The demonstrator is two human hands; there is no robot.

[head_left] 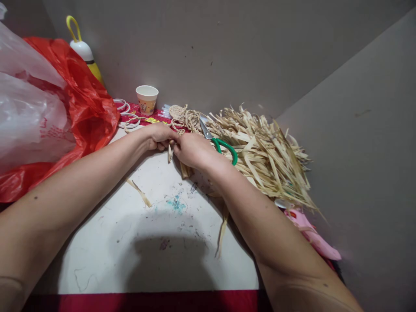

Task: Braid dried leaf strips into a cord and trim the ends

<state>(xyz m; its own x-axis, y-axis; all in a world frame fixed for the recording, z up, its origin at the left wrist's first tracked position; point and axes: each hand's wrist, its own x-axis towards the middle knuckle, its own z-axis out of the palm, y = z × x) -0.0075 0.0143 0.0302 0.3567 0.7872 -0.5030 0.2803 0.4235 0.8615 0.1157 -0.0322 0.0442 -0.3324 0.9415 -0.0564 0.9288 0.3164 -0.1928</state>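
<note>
The white tabletop [97, 242] spreads below the green-handled scissors [214, 141]; a heap of dried leaf strips [269, 151] lies right of them. Just left of the scissors, the right hand [196, 149] and left hand [160, 135] meet, both pinched narrow on a slim leaf strip [170, 154].

Nearside room, straw heap [269, 156] rightward

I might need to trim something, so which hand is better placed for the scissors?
Probably your right hand: it's close to the green-handled scissors, while your left hand lies farther away.
</note>
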